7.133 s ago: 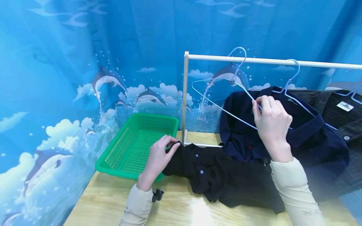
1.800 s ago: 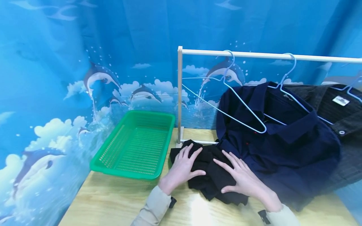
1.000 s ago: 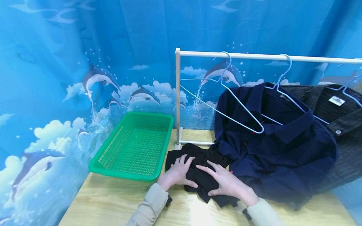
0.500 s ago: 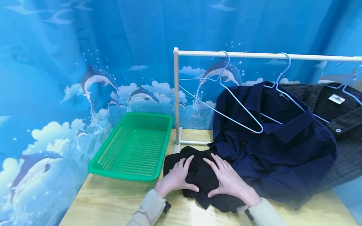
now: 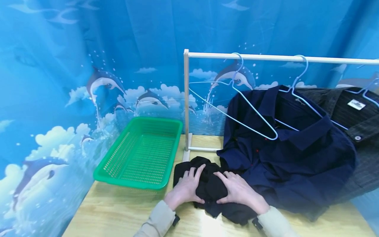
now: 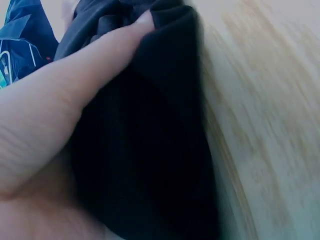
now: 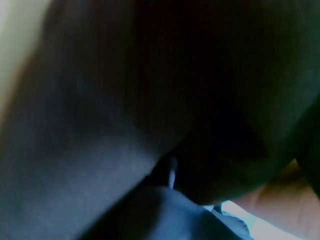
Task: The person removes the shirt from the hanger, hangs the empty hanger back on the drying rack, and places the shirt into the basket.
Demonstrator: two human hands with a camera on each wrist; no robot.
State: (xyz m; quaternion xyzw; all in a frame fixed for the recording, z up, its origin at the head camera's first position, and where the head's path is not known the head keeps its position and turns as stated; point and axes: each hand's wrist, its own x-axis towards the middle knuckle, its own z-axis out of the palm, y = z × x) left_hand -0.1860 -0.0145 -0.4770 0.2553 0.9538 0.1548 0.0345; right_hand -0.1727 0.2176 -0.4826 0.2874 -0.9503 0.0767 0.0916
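- Hands close in on a black garment (image 5: 211,185), bunched on the wood-grain worktop (image 5: 115,210) at the foot of a white clothes rack (image 5: 213,55).
- Left hand (image 5: 186,188) grips the bundle's left side, fingers bent into the cloth; the left wrist view catches the thumb along a fold.
- Right hand (image 5: 239,191) grips the opposite side, fingers curled inward. The right wrist view is too dark and blurred to add detail.
- Moments ago, the garment lay stretched out while the right hand held the leftmost light-blue hanger (image 5: 233,83). Now the hand is off that hanger, which hangs from the bar, and the cloth is drawn into a heap.
- Fingers that lay flatter half a second ago now dig in, and the heap looks rounder: gathering appears well along, the bundle seemingly compact enough to hold together.
- Green basket (image 5: 143,159) stands just left of the bundle, which remains outside it.
- Navy shirt (image 5: 299,161) and dark striped garment (image 5: 367,158) hang on the right, apparently untouched.
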